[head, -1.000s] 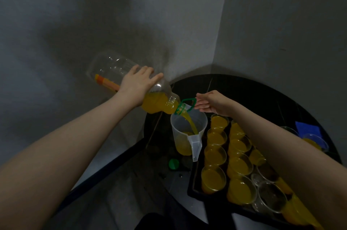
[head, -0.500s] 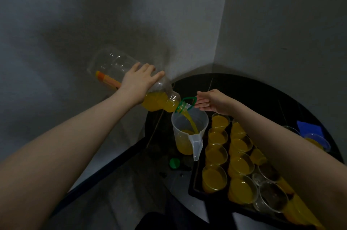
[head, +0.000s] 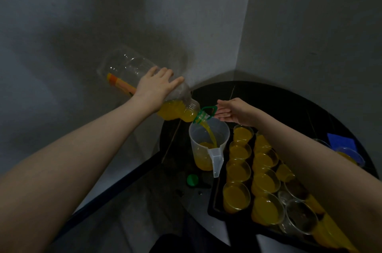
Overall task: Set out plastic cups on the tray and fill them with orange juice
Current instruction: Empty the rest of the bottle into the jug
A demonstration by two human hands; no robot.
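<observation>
Most cups on the black tray beside the measuring jug look filled, a few clear ones still empty, while the left hand grips the nearly drained juice bottle over the jug and the right hand pinches its green neck handle.

clear plastic cups, mostly juice-filled, stand in rows on the black tray.
</observation>
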